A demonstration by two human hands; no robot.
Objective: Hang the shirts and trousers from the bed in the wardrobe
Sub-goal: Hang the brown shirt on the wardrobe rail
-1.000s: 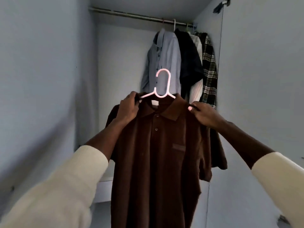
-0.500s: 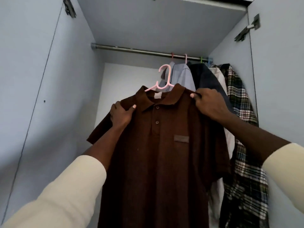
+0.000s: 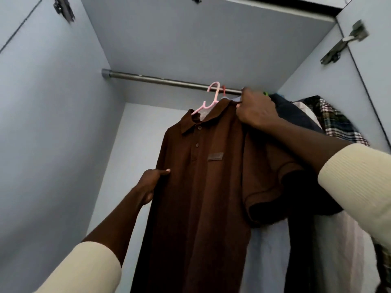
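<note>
Head view, looking up into the wardrobe (image 3: 63, 144). Brown polo shirt (image 3: 201, 187) rides on a pink hanger (image 3: 211, 98); the hanger's hook sits at the steel rail (image 3: 169, 81), left of the garments already hung. Whether the hook is fully over the rail or only against it, I cannot tell from below.

Right hand (image 3: 256, 111) is closed on the shirt's right shoulder, just under the rail, fingers wrapped round cloth and probably the hanger arm beneath. Left hand (image 3: 151, 185) pinches the shirt's left edge lower down, thumb in front, steadying the hang.

To the right: a dark garment (image 3: 296, 117), a pale shirt (image 3: 306, 111) and a plaid shirt (image 3: 336, 121), bunched close. The polo's right sleeve lies over them.

To do this step well, in my judgement: seat the hook squarely over the rail before either hand lets go, then check the shoulders sit even on the hanger. Free the right sleeve from the neighbours so it falls straight. Release the top hand last.
</note>
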